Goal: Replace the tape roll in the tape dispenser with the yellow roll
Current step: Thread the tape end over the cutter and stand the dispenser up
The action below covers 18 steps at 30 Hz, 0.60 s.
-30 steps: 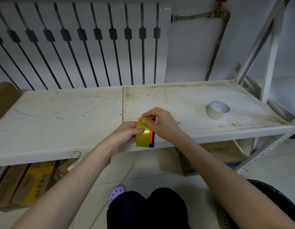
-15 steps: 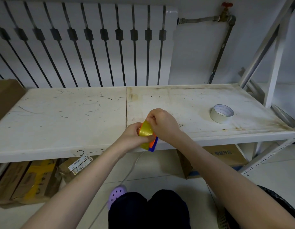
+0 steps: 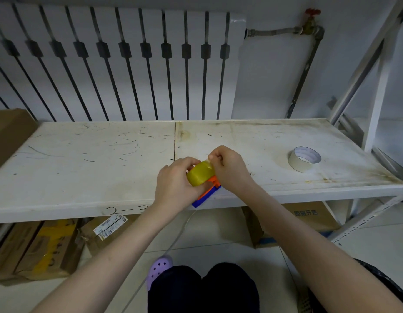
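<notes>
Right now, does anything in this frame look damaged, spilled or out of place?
Nothing spilled. The shelf is scratched, with brownish stains near its front right edge, and a cardboard box underneath looks crumpled. The white roll lies flat, apart; the left hand and right hand hold the yellow roll and dispenser.

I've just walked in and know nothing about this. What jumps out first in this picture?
The bright yellow roll stands out at the front middle of the scuffed white shelf. The left hand grips it while the right hand pinches at its top edge. Just beneath it peeks the orange and blue tape dispenser, and off to the right a white roll lies flat on the shelf by itself.
</notes>
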Motion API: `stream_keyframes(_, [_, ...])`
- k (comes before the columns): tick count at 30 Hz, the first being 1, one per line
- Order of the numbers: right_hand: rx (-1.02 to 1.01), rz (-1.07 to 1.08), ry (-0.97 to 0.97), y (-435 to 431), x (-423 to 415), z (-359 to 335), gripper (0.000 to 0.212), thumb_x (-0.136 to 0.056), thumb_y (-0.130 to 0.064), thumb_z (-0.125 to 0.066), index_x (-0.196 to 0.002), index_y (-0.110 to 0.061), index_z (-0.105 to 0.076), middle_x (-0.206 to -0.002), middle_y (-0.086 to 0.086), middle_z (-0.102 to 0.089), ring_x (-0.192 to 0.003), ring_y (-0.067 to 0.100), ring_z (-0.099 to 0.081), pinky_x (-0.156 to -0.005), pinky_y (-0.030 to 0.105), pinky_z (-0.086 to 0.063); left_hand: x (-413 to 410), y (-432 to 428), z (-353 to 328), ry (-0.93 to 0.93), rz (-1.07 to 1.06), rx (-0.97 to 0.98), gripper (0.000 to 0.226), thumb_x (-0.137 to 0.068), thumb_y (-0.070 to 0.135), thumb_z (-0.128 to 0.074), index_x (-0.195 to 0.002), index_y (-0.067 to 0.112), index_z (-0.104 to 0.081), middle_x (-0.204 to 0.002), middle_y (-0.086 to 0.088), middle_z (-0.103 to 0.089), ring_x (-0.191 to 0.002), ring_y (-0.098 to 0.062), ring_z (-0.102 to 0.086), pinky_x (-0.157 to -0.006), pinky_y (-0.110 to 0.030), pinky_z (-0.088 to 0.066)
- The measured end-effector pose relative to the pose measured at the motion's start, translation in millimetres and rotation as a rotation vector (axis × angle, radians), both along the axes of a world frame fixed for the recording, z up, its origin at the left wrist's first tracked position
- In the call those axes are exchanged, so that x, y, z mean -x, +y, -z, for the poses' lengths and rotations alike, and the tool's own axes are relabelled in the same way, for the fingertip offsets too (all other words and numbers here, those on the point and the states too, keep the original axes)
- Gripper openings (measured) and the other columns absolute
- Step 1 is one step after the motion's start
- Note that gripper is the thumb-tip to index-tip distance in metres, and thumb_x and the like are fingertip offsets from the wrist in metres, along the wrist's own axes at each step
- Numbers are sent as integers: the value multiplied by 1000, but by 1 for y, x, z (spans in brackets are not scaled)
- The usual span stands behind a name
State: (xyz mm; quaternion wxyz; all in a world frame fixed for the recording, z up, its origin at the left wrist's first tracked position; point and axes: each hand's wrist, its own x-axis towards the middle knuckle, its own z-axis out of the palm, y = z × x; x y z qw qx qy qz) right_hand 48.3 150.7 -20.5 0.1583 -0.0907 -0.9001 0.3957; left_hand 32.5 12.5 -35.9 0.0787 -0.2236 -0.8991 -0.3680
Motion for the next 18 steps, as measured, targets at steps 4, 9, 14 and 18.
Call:
stream_keyframes(4, [152,-20,21,-5,-4,-3,15,-95,-13,-44,-91,-8,-58,-81,-2,-54,-81,14,-51,-63,21,-38,2,-1,-3,-14,-26,45,50,-65,49,-79,-107,25,-69,-101,5,-71,-84,-14,-61,-74,-31,-50])
stream_keyframes(9, [165,-140,114,-22,-9,-17,15,-93,-10,-45,-82,-14,-54,-72,-10,-52,-72,6,-51,-67,23,-43,11,3,-15,-162,-51,86,31,-62,44,-78,-71,25,-55,-63,7,-57,-67,-21,-59,-65,-33,-45])
stream_keyframes(14, [299,-239,128,-27,-12,-28,22,-94,-7,-46,-75,-16,-54,-64,-6,-54,-64,6,-52,-70,26,-47,20,8,-23,-220,-35,146,19,-67,41,-68,-73,28,-56,-68,8,-59,-78,-22,-62,-77,-39,-52])
stream_keyframes(18, [403,-225,147,-27,-9,-36,25,-95,-8,-44,-74,-17,-54,-61,-3,-53,-58,4,-51,-63,18,-46,17,10,-26,-169,4,216,19,-73,40,-64,-69,34,-47,-65,13,-51,-79,-22,-59,-79,-38,-50])
